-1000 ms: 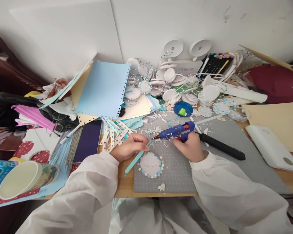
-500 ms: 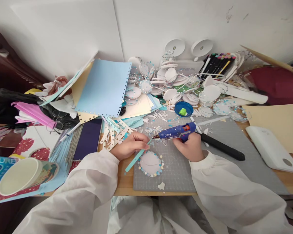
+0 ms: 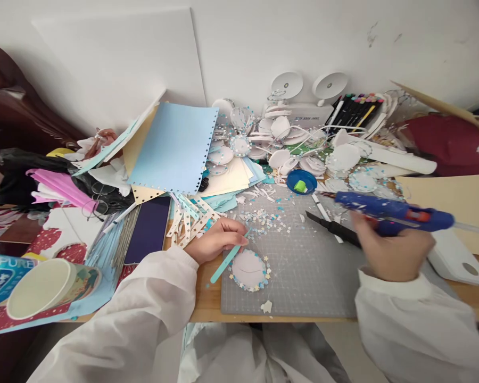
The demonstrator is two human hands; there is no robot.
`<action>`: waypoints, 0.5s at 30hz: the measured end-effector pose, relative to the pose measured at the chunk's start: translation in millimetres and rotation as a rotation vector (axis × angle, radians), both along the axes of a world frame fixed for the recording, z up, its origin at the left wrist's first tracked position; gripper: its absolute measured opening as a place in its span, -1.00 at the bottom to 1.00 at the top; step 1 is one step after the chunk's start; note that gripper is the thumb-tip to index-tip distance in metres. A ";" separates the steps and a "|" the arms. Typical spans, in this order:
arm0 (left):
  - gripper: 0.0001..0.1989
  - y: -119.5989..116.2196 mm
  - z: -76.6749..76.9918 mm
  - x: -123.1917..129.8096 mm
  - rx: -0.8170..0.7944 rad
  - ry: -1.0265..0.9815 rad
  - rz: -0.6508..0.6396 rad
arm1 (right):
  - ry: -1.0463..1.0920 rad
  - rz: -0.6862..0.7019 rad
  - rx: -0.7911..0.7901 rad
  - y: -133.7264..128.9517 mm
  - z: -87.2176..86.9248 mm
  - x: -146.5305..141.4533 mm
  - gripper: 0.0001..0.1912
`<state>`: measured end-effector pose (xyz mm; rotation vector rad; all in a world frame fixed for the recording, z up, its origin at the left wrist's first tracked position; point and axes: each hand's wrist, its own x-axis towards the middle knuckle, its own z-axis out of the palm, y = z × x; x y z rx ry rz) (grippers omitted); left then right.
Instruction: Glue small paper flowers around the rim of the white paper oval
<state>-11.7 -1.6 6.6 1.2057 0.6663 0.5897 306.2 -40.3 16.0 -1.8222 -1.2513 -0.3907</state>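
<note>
- On the right side of the mat [image 3: 303,276], what's the right hand [image 3: 395,247] got?
- Glue gun [image 3: 369,205], fingers wrapped round it, tip pointing left. Left hand [image 3: 219,239] pinches a teal stick [image 3: 225,264], fingers together.
- White disc [image 3: 248,269]?
- Flat on the mat, just beside the stick, stars [image 3: 267,270] round its rim. Loose stars [image 3: 265,218] beyond.

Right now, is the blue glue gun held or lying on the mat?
The glue gun is held: the right hand wraps around its handle.
</note>
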 end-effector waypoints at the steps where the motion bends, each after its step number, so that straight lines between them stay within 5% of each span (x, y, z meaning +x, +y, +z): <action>1: -0.65 0.0 0.0 -0.1 -0.001 0.005 -0.003 | 0.015 -0.075 -0.031 -1.5 1.6 15.5 -0.63; 4: -0.67 0.1 0.1 -0.4 0.001 0.005 -0.012 | 0.058 -0.215 -0.154 -7.3 1.6 57.1 -0.68; 6: -0.66 0.0 0.3 -0.5 0.003 -0.003 -0.012 | 0.069 -0.190 -0.302 -11.8 -1.4 76.0 -0.76; 11: -0.64 -0.2 0.4 -0.3 -0.001 -0.005 0.001 | 0.077 -0.171 -0.623 -17.5 -13.5 95.9 -0.55; 15: -0.64 -0.1 1.5 0.1 -0.006 -0.002 0.002 | 0.014 -0.081 -0.621 -19.7 -26.2 108.3 -0.72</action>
